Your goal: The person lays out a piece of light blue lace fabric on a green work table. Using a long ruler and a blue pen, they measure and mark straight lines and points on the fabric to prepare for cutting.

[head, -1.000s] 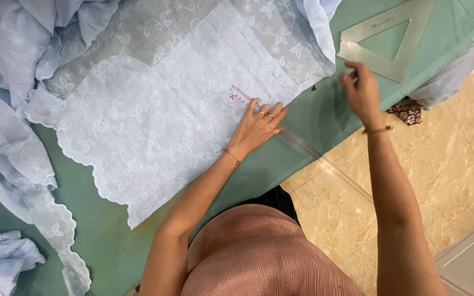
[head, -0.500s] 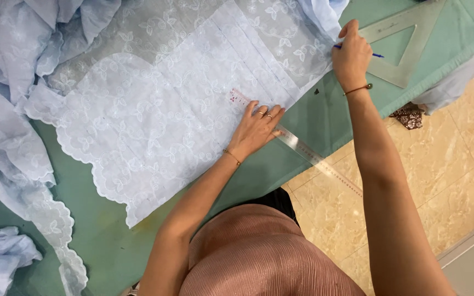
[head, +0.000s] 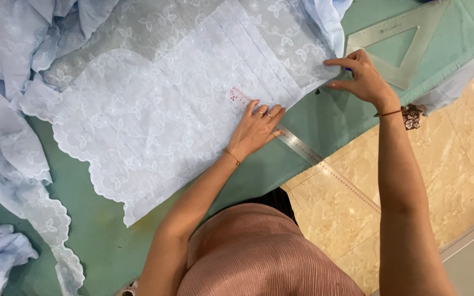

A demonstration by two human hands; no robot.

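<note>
My right hand (head: 364,81) has moved since a second ago: then it sat out over the bare green bench beside the clear set square, half a second ago it was up at the fabric's corner with a pen in view, and now it rests at the near right corner of the pale blue embroidered fabric (head: 154,109). Its fingers are half curled, thumb and forefinger reaching onto the cloth edge. A sliver of blue shows under the fingers, possibly the pen; I cannot tell whether they grip it.

My left hand (head: 256,129) has not shifted. It lies flat, fingers spread, pressing the long clear ruler (head: 297,145) down where the fabric's near edge meets the bench (head: 111,241). The ruler's far end lies on the cloth; its near end runs past the bench's near edge, out over the tiled floor (head: 445,164).

Judgement: ruler held as before, right hand brought to the cloth, so the line along the ruler is being worked at its far right end.

Pose: left arm bent, wrist straight; right arm stretched nearly full length. The set square (head: 401,49) lies at the bench's far right corner, just beyond the right hand.
</note>
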